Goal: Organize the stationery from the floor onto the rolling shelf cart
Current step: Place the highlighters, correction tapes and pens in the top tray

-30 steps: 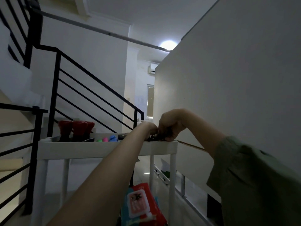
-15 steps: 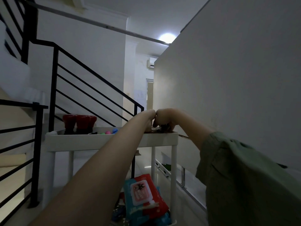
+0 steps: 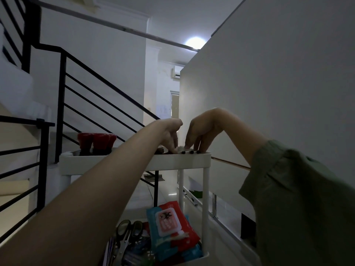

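Both hands' fingers were loosely spread, gripping nothing, L hand (image 3: 170, 136) & R hand (image 3: 201, 131) with tips down on small dark-capped pens (image 3: 187, 151) lying on the white plastic rolling cart's top shelf (image 3: 134, 163); best to nudge them parallel w/ light, even pressure, away from the rim.

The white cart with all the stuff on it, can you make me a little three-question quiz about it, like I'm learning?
1. True or false: both hands are at the top shelf of the cart.
2. What colour are the round-topped things at the left end of the top shelf?
3. Where do the scissors lie? A) top shelf B) lower shelf C) floor

Key:
1. True: the left hand and the right hand both reach down to it, fingertips by small dark-tipped sticks.
2. Red.
3. B, beside the red and blue wipes pack.
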